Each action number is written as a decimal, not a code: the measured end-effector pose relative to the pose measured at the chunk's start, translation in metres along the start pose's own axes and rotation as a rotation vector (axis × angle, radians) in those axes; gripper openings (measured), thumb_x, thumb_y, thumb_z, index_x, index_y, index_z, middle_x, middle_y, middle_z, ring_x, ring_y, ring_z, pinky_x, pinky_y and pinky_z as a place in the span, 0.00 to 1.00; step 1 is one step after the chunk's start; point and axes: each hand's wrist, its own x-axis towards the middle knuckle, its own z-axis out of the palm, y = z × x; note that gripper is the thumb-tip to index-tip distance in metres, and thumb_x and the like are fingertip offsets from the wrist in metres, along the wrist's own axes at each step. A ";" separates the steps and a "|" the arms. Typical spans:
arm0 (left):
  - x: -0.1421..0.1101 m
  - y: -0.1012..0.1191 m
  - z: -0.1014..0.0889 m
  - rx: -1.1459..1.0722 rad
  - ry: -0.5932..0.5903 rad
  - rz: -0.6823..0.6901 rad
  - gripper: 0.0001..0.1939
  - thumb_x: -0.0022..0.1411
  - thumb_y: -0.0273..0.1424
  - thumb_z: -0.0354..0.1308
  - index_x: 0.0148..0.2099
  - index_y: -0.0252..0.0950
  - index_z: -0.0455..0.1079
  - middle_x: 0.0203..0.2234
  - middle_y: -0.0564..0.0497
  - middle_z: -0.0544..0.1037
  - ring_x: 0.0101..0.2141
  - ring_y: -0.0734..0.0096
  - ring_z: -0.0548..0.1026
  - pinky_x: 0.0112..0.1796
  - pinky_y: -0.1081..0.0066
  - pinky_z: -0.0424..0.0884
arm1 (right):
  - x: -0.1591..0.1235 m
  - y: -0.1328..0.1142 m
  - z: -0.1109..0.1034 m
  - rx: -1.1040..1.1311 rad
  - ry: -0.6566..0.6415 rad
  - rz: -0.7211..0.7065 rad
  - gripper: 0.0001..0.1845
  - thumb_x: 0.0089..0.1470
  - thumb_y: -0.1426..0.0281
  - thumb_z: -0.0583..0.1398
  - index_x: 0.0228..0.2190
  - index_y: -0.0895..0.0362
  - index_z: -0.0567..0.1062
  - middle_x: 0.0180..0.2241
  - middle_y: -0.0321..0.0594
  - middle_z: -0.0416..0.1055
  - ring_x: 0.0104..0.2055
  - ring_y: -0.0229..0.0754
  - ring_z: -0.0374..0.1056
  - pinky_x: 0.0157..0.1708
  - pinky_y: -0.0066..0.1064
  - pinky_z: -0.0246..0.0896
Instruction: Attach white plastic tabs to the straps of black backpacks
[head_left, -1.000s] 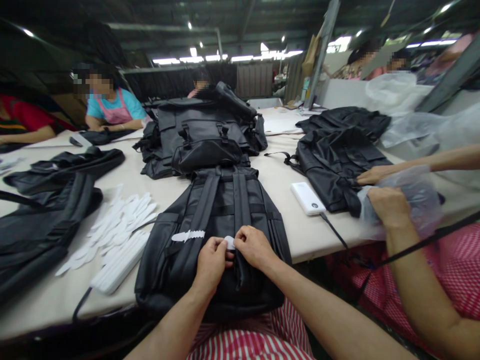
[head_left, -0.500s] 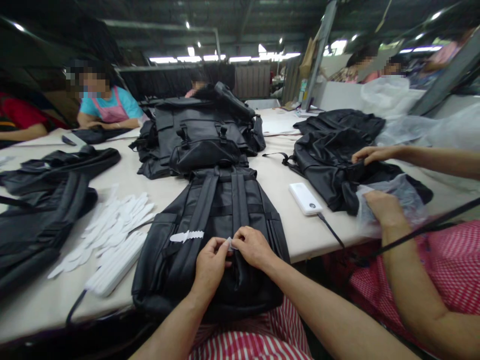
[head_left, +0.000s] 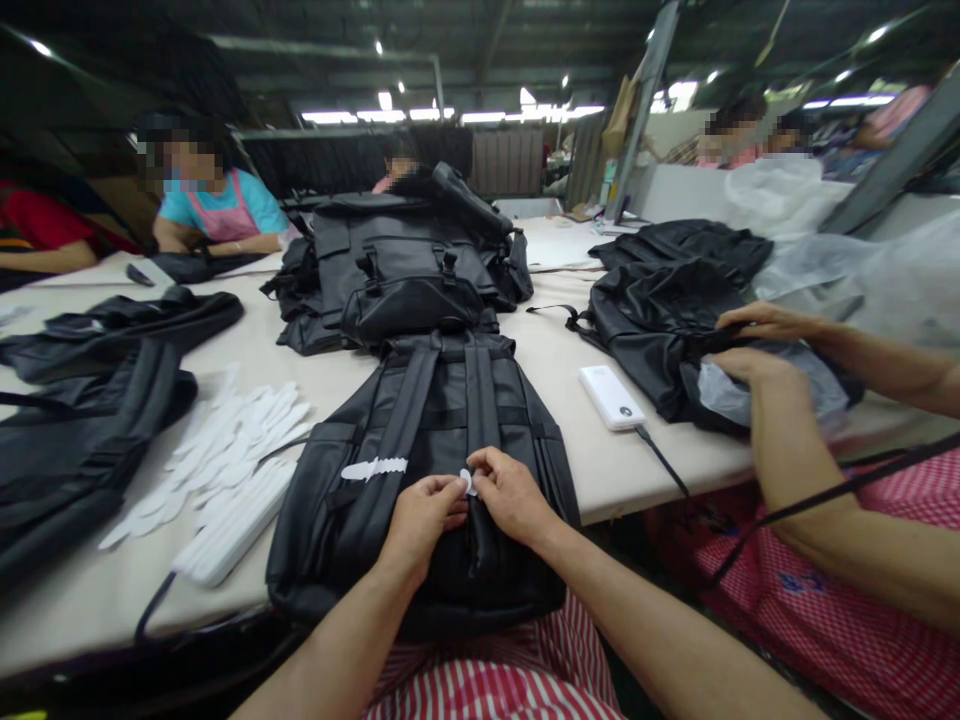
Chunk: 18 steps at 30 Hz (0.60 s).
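Observation:
A black backpack (head_left: 517, 560) lies in front of me with its shoulder straps facing up, its near end at the table edge. My left hand (head_left: 421, 518) and my right hand (head_left: 511, 495) meet over its right strap. Between their fingertips shows a small white strip (head_left: 468, 482), mostly hidden; the fingers of both hands are pinched on it. Around the left shoulder strap sits another white strip (head_left: 375, 468), with a rounded end and a notched end. Loose white strips (head_left: 225, 450) lie piled on the table left of the backpack.
A white cabled block (head_left: 232, 535) lies left of the backpack, a white power bank (head_left: 609, 397) to the right. Black backpacks (head_left: 405, 250) are stacked beyond. At right, a co-worker's hands (head_left: 765, 345) handle a black bag (head_left: 652, 310) and clear plastic. More black bags (head_left: 82, 450) lie left.
My left hand has shifted slightly, and more of the white strip shows between my fingertips. The co-worker's hands at right have moved closer together, pushing the plastic toward the black bag.

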 end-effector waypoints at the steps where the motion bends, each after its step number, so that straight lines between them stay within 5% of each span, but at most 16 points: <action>1: 0.000 0.000 0.000 0.009 -0.009 0.004 0.14 0.48 0.35 0.61 0.34 0.30 0.69 0.25 0.50 0.74 0.25 0.76 0.72 0.29 0.75 0.70 | 0.000 0.000 0.000 0.003 0.005 -0.008 0.12 0.50 0.77 0.52 0.36 0.57 0.71 0.30 0.36 0.69 0.34 0.36 0.65 0.39 0.28 0.58; 6: -0.002 -0.004 0.002 -0.008 0.031 0.080 0.12 0.47 0.35 0.62 0.30 0.31 0.67 0.23 0.53 0.72 0.25 0.76 0.71 0.28 0.76 0.69 | 0.000 0.007 0.001 0.072 0.046 0.027 0.12 0.50 0.75 0.52 0.38 0.57 0.68 0.34 0.37 0.68 0.34 0.35 0.65 0.39 0.29 0.60; 11: -0.005 -0.003 0.005 -0.008 0.054 0.089 0.12 0.47 0.36 0.61 0.29 0.31 0.67 0.22 0.53 0.72 0.26 0.74 0.71 0.28 0.74 0.70 | 0.000 0.004 -0.002 0.020 0.052 0.082 0.10 0.52 0.66 0.55 0.24 0.58 0.69 0.27 0.35 0.64 0.28 0.34 0.63 0.33 0.27 0.58; 18: 0.001 -0.002 0.004 0.295 0.017 0.218 0.14 0.50 0.42 0.56 0.25 0.35 0.65 0.15 0.56 0.68 0.19 0.75 0.67 0.21 0.76 0.64 | 0.001 -0.001 -0.008 -0.066 -0.005 0.018 0.12 0.50 0.72 0.55 0.17 0.58 0.66 0.25 0.34 0.61 0.29 0.33 0.60 0.32 0.25 0.54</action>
